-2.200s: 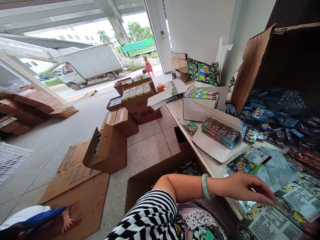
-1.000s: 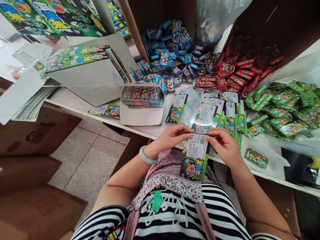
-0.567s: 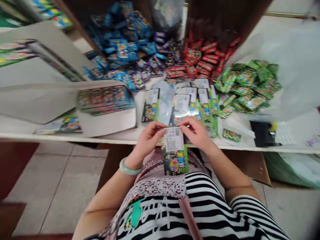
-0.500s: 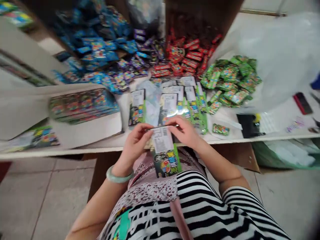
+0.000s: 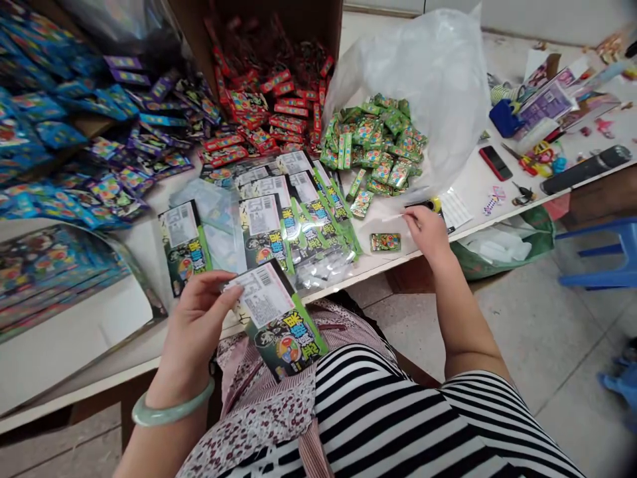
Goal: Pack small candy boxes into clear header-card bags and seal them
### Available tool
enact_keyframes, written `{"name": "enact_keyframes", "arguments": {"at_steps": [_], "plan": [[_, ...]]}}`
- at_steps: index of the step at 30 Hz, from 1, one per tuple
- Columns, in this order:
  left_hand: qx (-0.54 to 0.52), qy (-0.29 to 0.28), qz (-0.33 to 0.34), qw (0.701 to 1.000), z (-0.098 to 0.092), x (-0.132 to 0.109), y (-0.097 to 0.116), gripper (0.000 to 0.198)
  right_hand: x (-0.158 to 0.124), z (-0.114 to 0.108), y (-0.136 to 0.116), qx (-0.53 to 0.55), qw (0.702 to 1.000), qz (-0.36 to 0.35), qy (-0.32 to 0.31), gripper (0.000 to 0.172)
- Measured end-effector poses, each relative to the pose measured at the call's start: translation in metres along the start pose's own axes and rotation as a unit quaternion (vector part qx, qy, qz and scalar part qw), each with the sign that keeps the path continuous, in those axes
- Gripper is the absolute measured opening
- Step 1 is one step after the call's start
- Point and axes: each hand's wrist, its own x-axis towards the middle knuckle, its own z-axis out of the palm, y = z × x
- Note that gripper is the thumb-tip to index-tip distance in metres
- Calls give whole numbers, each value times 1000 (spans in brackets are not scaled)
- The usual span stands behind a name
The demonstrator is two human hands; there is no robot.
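Observation:
My left hand (image 5: 199, 325) pinches the top left corner of a black and green printed pouch (image 5: 286, 338), which hangs over my lap with its white label up. Off to the right, my right hand (image 5: 426, 231) is closed at the fingertips on a thin whitish strip (image 5: 395, 217) at the table's front edge. A single green packet (image 5: 385, 242) lies just left of that hand. Between the hands, several similar pouches (image 5: 259, 216) overlap on the table, and one more pouch (image 5: 184, 245) lies apart to their left.
Heaps of blue packets (image 5: 60, 119), purple packets (image 5: 164, 106), red packets (image 5: 283, 109) and green packets (image 5: 373, 143) line the back. A box of printed sheets (image 5: 54, 272) is at left. At right are a red-edged phone (image 5: 495, 163), scissors (image 5: 535, 159) and a blue stool (image 5: 602, 252).
My right hand has let go of the pouch and moved right to the thin strip. My left hand still holds the pouch. The view has turned to the right.

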Motion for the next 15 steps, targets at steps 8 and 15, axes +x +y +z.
{"name": "enact_keyframes", "arguments": {"at_steps": [8, 15], "plan": [[-3, 99, -2, 995, -4, 1, 4, 34, 4, -25, 50, 65, 943, 21, 325, 18], [65, 122, 34, 990, 3, -7, 11, 25, -48, -108, 183, -63, 899, 259, 346, 34]]}}
